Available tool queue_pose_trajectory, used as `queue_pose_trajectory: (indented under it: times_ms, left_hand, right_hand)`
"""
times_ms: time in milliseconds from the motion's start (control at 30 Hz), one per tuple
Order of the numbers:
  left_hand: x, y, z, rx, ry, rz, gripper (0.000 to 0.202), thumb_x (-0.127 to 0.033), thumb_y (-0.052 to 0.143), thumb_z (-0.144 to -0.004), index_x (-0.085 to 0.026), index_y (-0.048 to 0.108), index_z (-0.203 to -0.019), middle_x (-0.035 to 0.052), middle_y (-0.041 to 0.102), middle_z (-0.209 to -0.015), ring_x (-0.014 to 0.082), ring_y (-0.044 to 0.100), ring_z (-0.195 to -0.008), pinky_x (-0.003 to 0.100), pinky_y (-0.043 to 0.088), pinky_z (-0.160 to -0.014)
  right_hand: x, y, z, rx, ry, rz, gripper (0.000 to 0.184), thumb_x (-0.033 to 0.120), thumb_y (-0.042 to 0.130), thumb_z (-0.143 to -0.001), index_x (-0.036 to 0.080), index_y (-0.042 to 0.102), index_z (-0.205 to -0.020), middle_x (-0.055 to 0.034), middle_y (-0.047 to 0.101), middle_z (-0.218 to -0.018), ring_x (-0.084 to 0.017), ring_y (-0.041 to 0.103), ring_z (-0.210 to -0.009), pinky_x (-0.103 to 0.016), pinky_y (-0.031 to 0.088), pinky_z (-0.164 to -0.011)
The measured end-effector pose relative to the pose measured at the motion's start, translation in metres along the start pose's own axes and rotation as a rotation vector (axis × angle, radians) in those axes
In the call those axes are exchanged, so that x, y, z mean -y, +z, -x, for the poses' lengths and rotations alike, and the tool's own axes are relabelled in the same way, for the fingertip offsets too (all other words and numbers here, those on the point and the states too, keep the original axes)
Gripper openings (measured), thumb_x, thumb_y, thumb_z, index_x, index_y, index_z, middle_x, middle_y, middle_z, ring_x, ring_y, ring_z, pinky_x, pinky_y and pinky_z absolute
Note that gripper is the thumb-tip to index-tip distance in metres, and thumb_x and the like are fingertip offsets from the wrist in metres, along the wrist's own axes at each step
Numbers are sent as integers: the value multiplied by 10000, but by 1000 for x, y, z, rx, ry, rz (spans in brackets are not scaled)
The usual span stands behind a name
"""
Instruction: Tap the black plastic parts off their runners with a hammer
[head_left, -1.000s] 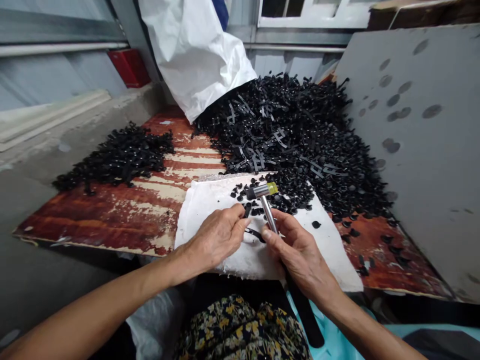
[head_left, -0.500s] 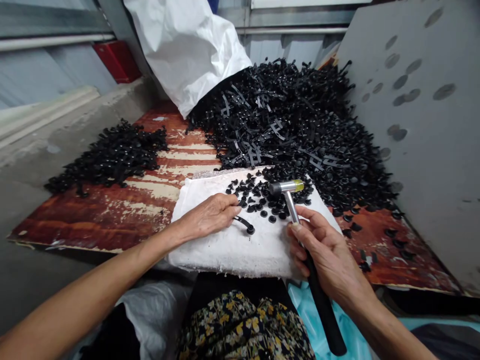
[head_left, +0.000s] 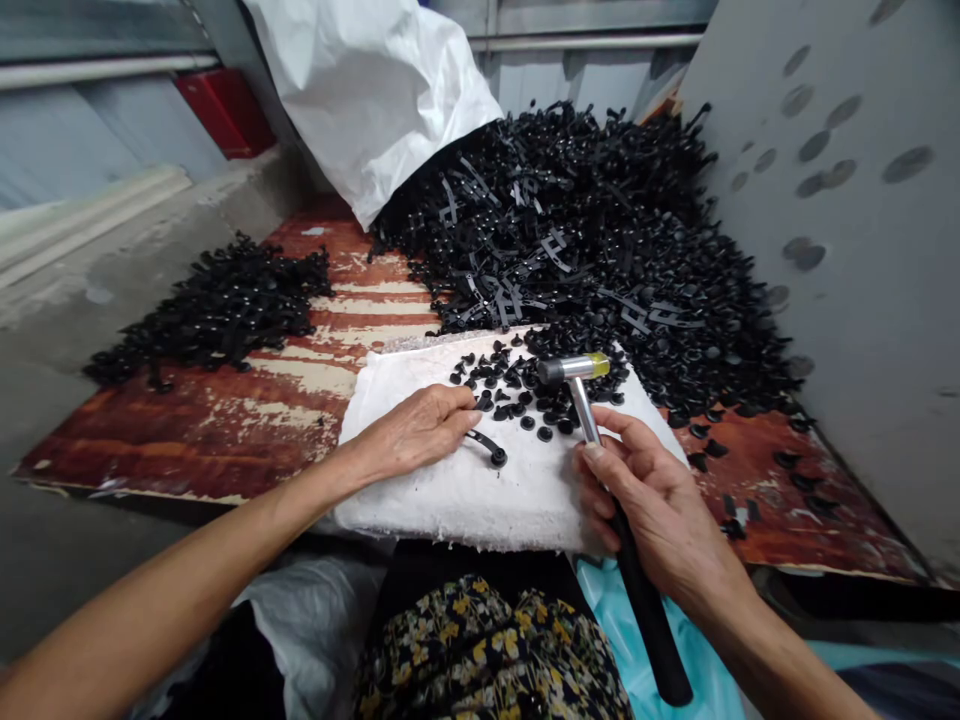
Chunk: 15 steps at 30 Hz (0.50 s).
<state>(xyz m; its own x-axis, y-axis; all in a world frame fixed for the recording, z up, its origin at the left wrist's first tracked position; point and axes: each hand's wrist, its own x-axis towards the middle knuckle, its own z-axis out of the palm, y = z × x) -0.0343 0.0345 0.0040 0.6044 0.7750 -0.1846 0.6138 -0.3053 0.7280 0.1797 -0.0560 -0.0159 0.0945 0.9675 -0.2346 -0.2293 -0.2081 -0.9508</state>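
Hammer (head_left: 646, 592) farther R, clear of blk strip (head_left: 487, 443), cloth (head_left: 525, 505) bare nr front edge (head_left: 480, 535)

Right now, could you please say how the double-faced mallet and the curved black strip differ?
The double-faced mallet is larger than the curved black strip. The mallet's metal head has a dark face and a yellow face, while the strip looks mainly black. The mallet's handle is straight, while the strip bows toward a round end. Each is gripped by one hand: the mallet by the right hand, the strip by the left hand.
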Motion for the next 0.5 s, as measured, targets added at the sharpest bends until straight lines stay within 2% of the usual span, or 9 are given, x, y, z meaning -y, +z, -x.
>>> queue_pose_trajectory:
  times_ms: [233, 367, 500]
  left_hand:
    - [3, 2, -1, -19, 36, -44, 292, -327, 377, -903, -186, 423, -652, -56, 395, -569, 76, 344, -513, 215, 249, -490]
    - [2, 1, 0, -58, 49, -128, 274, -292, 386, -883, -191, 361, -630, -52, 363, -576, 85, 350, -544, 237, 248, -527]
    - [-2, -2, 1, -21, 29, -142, 277, -292, 371, -873, -191, 352, -616, -45, 356, -575, 88, 336, -541, 242, 237, -523]
  right_hand:
    - [2, 1, 0, 10, -5, -10, 403, 416, 713, -768, 254, 502, -1071, 101, 463, -640, -51, 362, -425, -121, 326, -293]
    - [0, -1, 0, 18, -8, 4, 399, 422, 700, -784, 254, 504, -1089, 94, 468, -651, -53, 357, -431, -123, 324, -295]
    - [0, -2, -1, 58, 3, 38, 389, 451, 652, -820, 262, 497, -1123, 71, 513, -698, -62, 366, -443, -139, 329, -308]
